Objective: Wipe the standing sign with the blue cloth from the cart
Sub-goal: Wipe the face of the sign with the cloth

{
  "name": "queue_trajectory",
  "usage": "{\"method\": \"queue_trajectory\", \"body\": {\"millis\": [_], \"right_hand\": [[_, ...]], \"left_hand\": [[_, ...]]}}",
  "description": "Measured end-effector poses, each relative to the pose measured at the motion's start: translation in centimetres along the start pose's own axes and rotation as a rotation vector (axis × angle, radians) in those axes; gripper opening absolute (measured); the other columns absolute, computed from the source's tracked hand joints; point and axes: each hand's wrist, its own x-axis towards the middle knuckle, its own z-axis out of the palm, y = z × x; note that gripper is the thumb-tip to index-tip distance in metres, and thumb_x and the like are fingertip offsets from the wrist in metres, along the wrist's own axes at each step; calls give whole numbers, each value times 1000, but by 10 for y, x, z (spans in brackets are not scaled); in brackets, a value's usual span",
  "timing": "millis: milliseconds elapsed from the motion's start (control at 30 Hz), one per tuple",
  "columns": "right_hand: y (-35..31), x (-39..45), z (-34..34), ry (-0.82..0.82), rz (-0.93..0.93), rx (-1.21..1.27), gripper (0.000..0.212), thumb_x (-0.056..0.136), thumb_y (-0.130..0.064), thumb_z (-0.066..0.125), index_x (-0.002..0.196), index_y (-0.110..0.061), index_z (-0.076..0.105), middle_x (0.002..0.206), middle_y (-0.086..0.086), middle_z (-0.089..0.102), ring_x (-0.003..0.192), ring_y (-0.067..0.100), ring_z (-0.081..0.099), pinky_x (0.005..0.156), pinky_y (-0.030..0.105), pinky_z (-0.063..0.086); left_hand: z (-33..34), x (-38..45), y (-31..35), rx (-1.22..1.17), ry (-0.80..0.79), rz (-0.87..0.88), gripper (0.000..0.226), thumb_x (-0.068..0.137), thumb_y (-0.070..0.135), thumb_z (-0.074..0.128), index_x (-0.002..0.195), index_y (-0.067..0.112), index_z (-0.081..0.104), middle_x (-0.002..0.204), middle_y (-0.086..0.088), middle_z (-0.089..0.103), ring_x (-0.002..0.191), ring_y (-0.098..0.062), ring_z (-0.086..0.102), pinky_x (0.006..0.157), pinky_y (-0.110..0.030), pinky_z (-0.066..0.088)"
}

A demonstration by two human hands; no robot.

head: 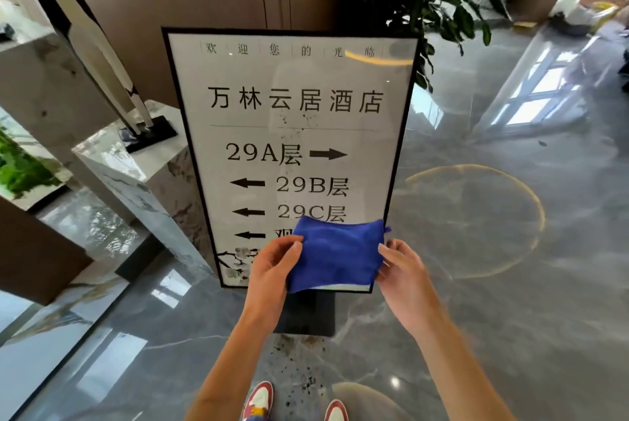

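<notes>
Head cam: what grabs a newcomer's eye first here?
The blue cloth, held low in the centre between the left hand and the right hand, in front of the lower part of the standing sign. The sign, with black-framed white face, large characters and arrows, fills the middle. On the grey floor to its right lies a bright ring-shaped reflection.

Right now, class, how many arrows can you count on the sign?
4: one right of 29A, one left of 29B, one left of 29C, one lowest. The cloth may hide more.
</notes>
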Motion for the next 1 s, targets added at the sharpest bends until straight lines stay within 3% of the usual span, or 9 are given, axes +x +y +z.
{"method": "queue_trajectory", "body": {"millis": [67, 133, 200, 367, 533, 700, 833, 933, 1000], "right_hand": [[8, 7, 4, -3, 47, 35, 20, 81, -18, 70, 90, -8, 55, 95, 17, 63, 88, 34, 58, 68, 36, 38], [21, 13, 5, -53, 124, 79, 38, 93, -21, 60, 117, 8, 58, 129, 27, 61, 121, 44, 56, 88, 44, 42], [32, 16, 8, -112, 188, 141, 48, 98, -27, 57, 136, 3, 56, 144, 24, 55, 140, 43, 43, 105, 46, 36], [63, 14, 14, -154, 197, 358, 59, 93, -30, 69, 142, -2, 52, 151, 23, 46, 138, 37, 48, 105, 44, 50], [99, 13, 21, -88, 248, 429, 56, 97, -21, 63, 146, -2, 46, 157, 24, 37, 144, 42, 39, 115, 54, 36], [125, 14, 32, -181, 229, 543, 70, 104, -51, 38, 156, -8, 25, 162, 20, 29, 150, 39, 28, 120, 51, 20], [143, 19, 44, -156, 310, 550, 86, 76, -76, 60, 136, -13, 62, 144, 18, 56, 124, 39, 58, 106, 49, 38], [143, 24, 55, -133, 278, 494, 109, 56, -78, 78, 141, -14, 57, 151, 19, 49, 132, 41, 51, 118, 53, 23], [137, 25, 61, -168, 261, 560, 116, 52, -75, 84, 144, -12, 53, 152, 19, 48, 137, 41, 49, 113, 55, 36]], "left_hand": [[-4, 9, 1, 44, -34, 2, 18, 82, 25, 80, 99, 23, 76, 103, -3, 76, 96, -16, 70, 82, -31, 55], [-9, 17, 3, 59, -67, 4, 23, 81, 22, 81, 103, 24, 74, 107, -5, 76, 101, -20, 72, 80, -30, 58], [-12, 23, 6, 30, -86, -18, 24, 81, 21, 78, 104, 23, 74, 110, -6, 75, 102, -22, 73, 76, -26, 58], [-13, 36, 22, -44, -181, -99, 22, 83, 10, 75, 105, 16, 75, 108, -13, 76, 98, -24, 73, 73, -27, 58], [-12, 39, 29, -105, -254, -154, 20, 91, 2, 65, 104, 10, 77, 113, -15, 75, 106, -28, 72, 80, -30, 59], [-11, 37, 36, -215, -298, -233, 24, 86, 5, 68, 109, 6, 76, 119, -17, 73, 109, -28, 71, 79, -28, 59], [-8, 34, 39, -336, -285, -314, 28, 88, 4, 65, 115, 2, 73, 124, -21, 69, 114, -34, 68, 81, -32, 60], [-7, 31, 41, -410, -298, -371, 32, 89, 4, 62, 119, -1, 71, 129, -24, 66, 118, -37, 65, 88, -37, 59], [-9, 29, 44, -469, -331, -403, 36, 90, 5, 60, 125, -3, 67, 133, -24, 63, 121, -37, 63, 95, -40, 57]]}}
